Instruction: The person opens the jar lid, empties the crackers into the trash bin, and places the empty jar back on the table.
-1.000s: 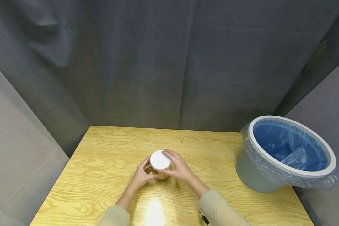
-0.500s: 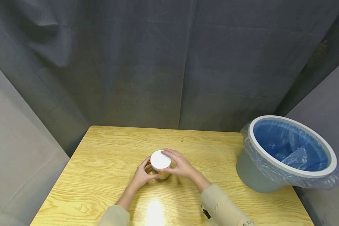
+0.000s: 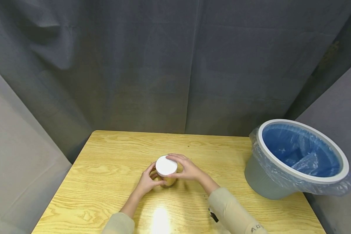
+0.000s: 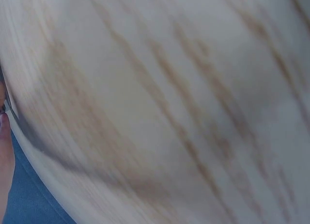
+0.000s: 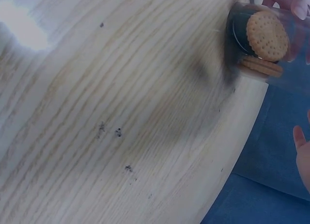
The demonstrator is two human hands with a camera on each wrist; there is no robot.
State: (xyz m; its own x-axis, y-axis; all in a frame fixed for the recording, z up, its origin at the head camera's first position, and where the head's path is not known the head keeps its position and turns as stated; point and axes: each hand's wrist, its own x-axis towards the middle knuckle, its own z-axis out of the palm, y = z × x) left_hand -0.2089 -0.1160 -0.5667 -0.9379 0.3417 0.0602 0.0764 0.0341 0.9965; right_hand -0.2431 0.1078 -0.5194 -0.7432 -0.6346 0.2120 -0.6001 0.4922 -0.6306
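Observation:
A clear jar [image 3: 170,181] with a white lid [image 3: 166,166] stands upright on the table. My left hand [image 3: 146,182] holds the jar's body from the left, thumb in front and fingers behind. From the right, my right hand [image 3: 188,169] grips the lid, with its fingers over the far rim and its thumb at the near side. Through the jar's wall in the right wrist view, round biscuits [image 5: 268,36] show at the bottom. That view also catches part of my right hand [image 5: 304,161] at its edge. The left wrist view shows mostly tabletop.
A grey bin [image 3: 266,178] with a white rim and clear plastic liner stands at the right of the wooden table [image 3: 120,149]. Dark grey curtains [image 3: 140,65] hang behind the table. Light panels flank both sides.
My right hand has turned slightly on the lid, and its forearm and sleeve have shifted a little to the right. The left hand and the jar hold their place.

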